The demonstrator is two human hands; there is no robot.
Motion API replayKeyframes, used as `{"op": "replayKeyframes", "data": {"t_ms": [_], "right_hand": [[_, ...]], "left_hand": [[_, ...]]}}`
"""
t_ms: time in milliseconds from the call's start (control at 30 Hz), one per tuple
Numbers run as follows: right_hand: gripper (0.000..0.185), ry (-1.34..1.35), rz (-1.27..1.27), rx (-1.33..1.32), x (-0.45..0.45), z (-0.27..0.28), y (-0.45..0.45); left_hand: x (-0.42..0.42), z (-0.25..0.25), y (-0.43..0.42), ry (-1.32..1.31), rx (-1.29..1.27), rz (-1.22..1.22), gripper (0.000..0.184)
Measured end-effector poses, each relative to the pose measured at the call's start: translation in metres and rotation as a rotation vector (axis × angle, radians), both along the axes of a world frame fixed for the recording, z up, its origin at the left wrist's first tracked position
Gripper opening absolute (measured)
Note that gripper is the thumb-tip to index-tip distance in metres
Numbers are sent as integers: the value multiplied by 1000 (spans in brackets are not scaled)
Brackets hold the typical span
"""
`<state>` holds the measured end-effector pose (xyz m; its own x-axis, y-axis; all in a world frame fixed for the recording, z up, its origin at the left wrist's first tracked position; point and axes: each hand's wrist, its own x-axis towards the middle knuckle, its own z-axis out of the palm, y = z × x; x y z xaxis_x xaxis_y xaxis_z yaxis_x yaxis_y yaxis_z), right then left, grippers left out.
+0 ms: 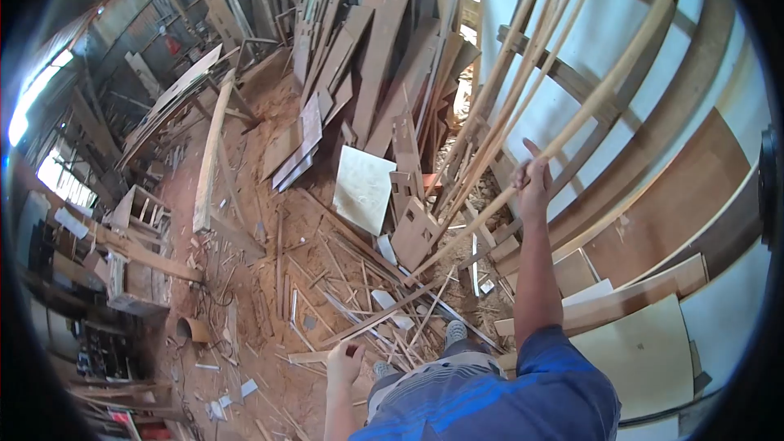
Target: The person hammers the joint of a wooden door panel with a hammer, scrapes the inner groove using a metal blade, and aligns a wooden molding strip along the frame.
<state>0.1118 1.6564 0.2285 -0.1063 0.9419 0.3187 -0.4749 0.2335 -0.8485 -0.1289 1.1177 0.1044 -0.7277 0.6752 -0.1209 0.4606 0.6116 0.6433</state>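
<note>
My right hand (532, 177) is stretched forward and wrapped round a long pale wooden pole (600, 98), with one digit pointing up off it. The pole slants from the upper right down to the scrap-strewn ground. Behind it, several thin wooden strips (523, 73) lean the same way. Low in front of my body, my left hand (345, 362) has its fingers loosely curled, and nothing shows in it. A pale wood strip (306, 357) passes close to that hand; I cannot tell whether they touch.
Many boards (392, 49) lean in a stack ahead. A white panel (363, 188) and a notched board (415, 233) stand before them. Wood scraps (367, 294) litter the dirt floor around my feet. A long beam (212, 151) is at left; sheets (637, 351) lean at right.
</note>
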Motion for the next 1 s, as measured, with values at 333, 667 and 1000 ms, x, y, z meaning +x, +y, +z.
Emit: {"op": "replayKeyframes", "data": {"t_ms": [333,667,1000], "right_hand": [[65,281,981,171,-208,128,-192],[53,34,1401,95,-326,155,-459],[49,12,1786,117,-401,146,-752]], "left_hand": [[25,70,40,226,405,41,82],[-19,45,-174,216,543,614,27],[-23,23,-420,168,457,884,43]]}}
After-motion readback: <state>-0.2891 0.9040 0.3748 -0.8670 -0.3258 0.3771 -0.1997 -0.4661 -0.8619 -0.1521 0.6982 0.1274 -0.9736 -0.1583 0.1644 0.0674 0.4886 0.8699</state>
